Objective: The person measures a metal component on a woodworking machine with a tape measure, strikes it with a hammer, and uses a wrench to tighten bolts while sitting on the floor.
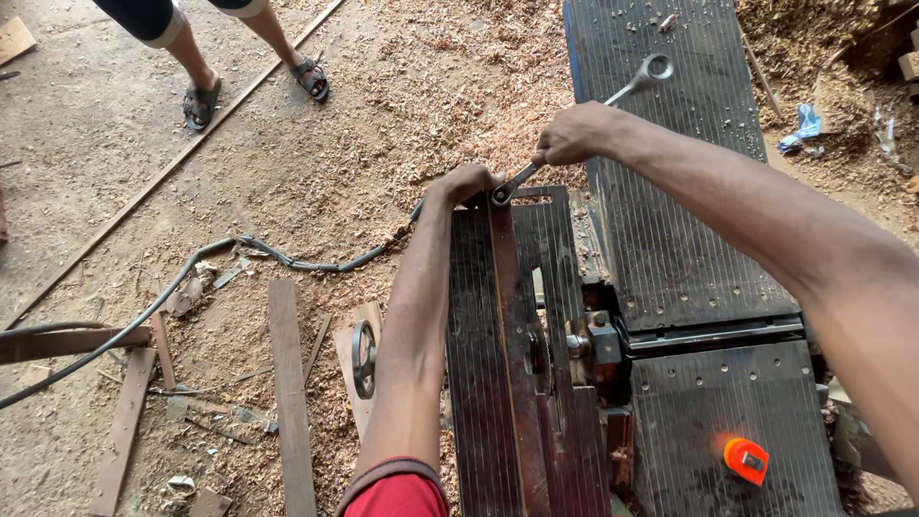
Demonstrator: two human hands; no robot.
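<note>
Sawdust floor; right hand (572, 134) clamped on wrench (613, 98); left hand (466, 182) apparently gripping machine edge (474, 287).

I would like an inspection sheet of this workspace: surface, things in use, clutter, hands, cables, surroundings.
Surface: dark ribbed metal machine table, dusty, with chips on the far end.
Things in use: combination wrench, its near end on a fastener at the fence top.
Clutter: orange tape measure on the near table; handwheel beside the machine; wood offcuts on the floor.
Hands: right hand grips the wrench shaft; left hand rests on the fence end, beside the wrench head.
Cables: grey cable snakes across the floor to the machine.
Surroundings: sawdust covers the ground; another person's sandalled feet stand at top left.
</note>
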